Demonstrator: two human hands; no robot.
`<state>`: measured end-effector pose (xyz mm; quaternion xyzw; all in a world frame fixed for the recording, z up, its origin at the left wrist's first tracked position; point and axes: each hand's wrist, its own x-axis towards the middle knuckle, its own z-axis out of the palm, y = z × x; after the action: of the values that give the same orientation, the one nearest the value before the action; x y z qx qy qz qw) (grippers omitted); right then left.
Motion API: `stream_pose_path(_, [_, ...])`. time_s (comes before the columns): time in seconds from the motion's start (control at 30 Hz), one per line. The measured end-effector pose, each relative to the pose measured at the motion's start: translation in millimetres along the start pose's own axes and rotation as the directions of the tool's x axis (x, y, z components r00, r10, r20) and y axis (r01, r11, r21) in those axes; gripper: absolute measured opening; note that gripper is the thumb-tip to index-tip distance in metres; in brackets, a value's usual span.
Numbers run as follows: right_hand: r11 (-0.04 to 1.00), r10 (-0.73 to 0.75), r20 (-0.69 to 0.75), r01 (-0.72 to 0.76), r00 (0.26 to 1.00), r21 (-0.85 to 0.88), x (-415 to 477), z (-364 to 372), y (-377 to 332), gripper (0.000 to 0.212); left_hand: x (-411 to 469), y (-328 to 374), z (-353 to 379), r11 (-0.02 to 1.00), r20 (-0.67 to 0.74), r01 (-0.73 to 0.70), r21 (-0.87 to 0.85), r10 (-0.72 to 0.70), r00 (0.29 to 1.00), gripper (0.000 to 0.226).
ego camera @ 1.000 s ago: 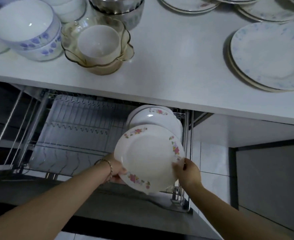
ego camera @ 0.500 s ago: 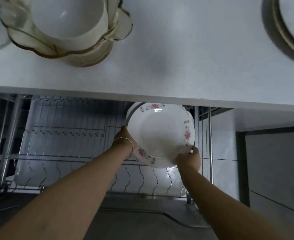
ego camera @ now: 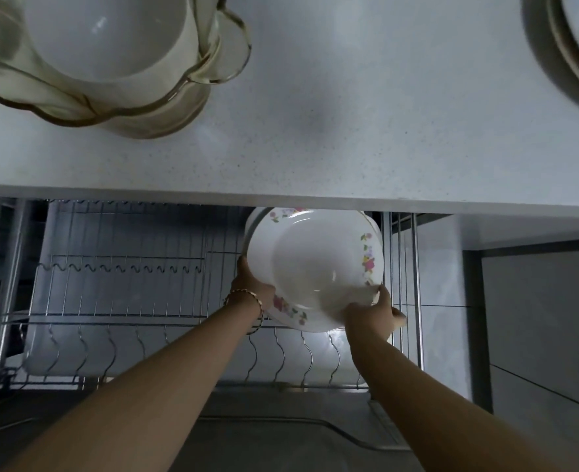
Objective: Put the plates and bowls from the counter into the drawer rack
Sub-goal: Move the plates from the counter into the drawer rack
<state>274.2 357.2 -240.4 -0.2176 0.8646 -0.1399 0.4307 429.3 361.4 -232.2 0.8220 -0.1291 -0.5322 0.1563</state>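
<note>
Since the frame half a second back, we have pushed the white floral-rimmed ceramic plate [ego camera: 318, 267] slightly deeper and higher toward the back right of the wire drawer rack [ego camera: 117, 315], its top edge now tucked under the lip of the pale speckled counter [ego camera: 349, 131]. Left hand [ego camera: 252, 284] grasps the plate's left rim, a thin bracelet [ego camera: 247, 296] on that wrist; right hand [ego camera: 371, 313] grasps the lower right rim. Plate is held near upright over the rack's wavy slots, close against at least one more white plate edge [ego camera: 252, 221] showing behind it. Whether its lower edge is already seated in a slot we cannot tell; the hands cover it. Progress, by our judgement: early. Most rack slots to the left stand unfilled. Left on the counter: a white bowl [ego camera: 107, 35] nested in a scalloped amber glass bowl [ego camera: 192, 97], and a stack of pale plates [ego camera: 567, 59] at far right. Both are cut off by the frame, so the count of remaining pieces is unknown. Rack interior is dim; how many plates sit behind the held one is unreadable.
</note>
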Motion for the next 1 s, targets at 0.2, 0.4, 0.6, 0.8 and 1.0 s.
stream_pose_path(0.2, [0.992, 0.109, 0.161, -0.117, 0.981, 0.044, 9.7, -2.9, 2.8, 0.038, 6.6, -3.1, 7.5, 0.985, 0.059, 0.039, -0.166, -0.03, 0.998, 0.083])
stream_pose_path(0.4, [0.972, 0.161, 0.281, -0.201, 0.946, 0.121, 18.8, -2.5, 1.2, 0.035, 13.1, 1.7, -5.7, 0.943, 0.146, 0.091, -0.32, -0.046, 0.988, 0.068])
stream_pose_path(0.6, [0.982, 0.124, 0.211, -0.151, 0.97, 0.117, 16.4, 6.8, 8.9, 0.033, 19.5, 1.6, -8.2, 0.972, 0.151, 0.048, -0.23, -0.013, 0.988, 0.075])
stream_pose_path(0.8, [0.978, 0.13, 0.291, -0.074, 0.948, -0.196, 13.8, -11.4, -7.2, 0.032, -4.3, 12.8, -13.3, 0.924, 0.084, 0.059, 0.378, -0.098, 0.992, 0.074])
stream_pose_path(1.0, [0.927, 0.238, 0.643, 0.027, 0.728, -0.374, -16.1, -93.7, -76.8, 0.014, -88.6, 54.3, -17.1, 0.755, 0.301, -0.263, 0.6, 0.091, 0.949, 0.041])
